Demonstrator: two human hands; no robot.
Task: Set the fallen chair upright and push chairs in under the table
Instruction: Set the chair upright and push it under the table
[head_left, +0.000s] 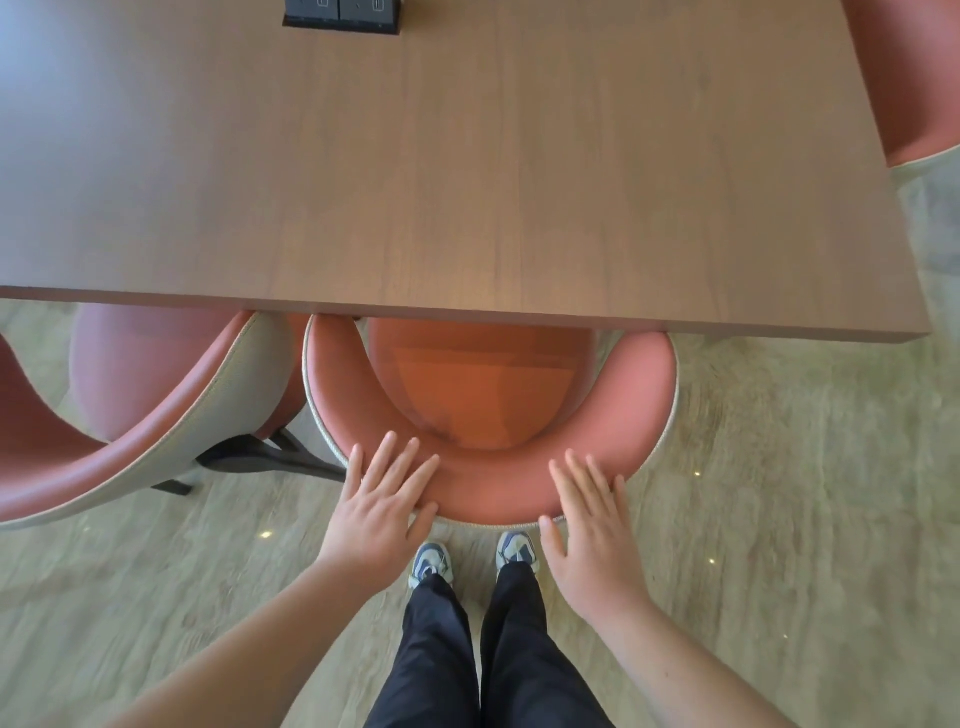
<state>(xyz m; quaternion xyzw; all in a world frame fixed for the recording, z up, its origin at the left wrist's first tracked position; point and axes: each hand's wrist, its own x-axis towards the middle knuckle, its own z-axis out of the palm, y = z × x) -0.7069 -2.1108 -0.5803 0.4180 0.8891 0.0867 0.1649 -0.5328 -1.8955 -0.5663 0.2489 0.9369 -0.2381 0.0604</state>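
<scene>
Our left hand (376, 512) and right hand (589, 530) lie flat with fingers spread and gripping nothing, palms against the curved back of the pink chair (644, 405) directly in front of us. Our shoes (431, 561) stand on the floor (779, 493) just behind it. The chair stands upright, its seat partly under the near edge of the tabletop (441, 156). A second chair (156, 441) stands just beside it on the left, angled, and a third chair (909, 78) sits at the tabletop's right edge.
</scene>
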